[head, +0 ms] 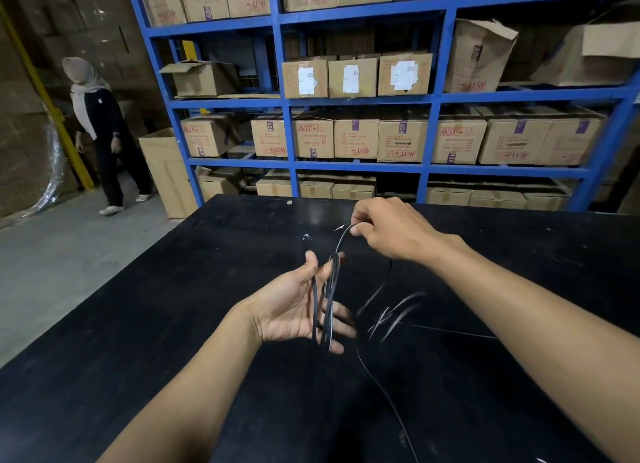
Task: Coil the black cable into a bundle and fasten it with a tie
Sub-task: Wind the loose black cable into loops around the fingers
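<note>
Over a black table point(138, 324), my left hand point(294, 307) is held palm up with several loops of the thin black cable point(329, 296) wrapped around its fingers. My right hand point(388, 230) is above and behind it, pinching a strand of the same cable between thumb and fingers. The strand runs from that pinch down to the loops. A loose length of the cable point(388, 393) trails from under my left hand across the table toward the near edge. A small pale tie-like piece point(341, 226) lies by my right fingertips; I cannot tell what it is.
Blue metal shelving point(360, 99) stacked with cardboard boxes stands right behind the table. A person point(100, 133) in dark clothes walks on the concrete floor at the left, next to an open box point(166, 172). White scratches point(394, 313) mark the tabletop.
</note>
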`<state>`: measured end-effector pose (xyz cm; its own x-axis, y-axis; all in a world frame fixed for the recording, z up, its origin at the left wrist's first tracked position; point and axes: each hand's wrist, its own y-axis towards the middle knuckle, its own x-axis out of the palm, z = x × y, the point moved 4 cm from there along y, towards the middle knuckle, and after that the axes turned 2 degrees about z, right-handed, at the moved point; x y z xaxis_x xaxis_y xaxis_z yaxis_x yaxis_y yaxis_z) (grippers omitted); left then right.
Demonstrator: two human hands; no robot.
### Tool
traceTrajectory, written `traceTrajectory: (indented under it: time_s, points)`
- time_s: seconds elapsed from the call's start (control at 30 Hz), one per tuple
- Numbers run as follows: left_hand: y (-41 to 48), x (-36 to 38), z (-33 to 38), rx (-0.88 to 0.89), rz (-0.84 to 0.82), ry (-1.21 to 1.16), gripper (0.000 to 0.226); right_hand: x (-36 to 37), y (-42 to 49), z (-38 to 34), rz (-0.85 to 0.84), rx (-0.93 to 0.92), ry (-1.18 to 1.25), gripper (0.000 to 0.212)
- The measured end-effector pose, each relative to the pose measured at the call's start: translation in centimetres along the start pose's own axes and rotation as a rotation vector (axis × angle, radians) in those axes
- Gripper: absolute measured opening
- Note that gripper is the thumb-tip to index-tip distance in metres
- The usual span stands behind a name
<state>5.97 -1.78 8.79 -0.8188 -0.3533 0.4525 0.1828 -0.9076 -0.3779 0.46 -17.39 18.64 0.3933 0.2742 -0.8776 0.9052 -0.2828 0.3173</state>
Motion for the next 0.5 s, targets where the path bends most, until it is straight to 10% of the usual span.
traceTrajectory:
  time_s: [0.5]
  points:
    - [0.9,-3.0,5.5,0.162,0.156,-0.028,0.062,2.1,-2.8,-2.2,0.074,0.185,0.288,0.021]
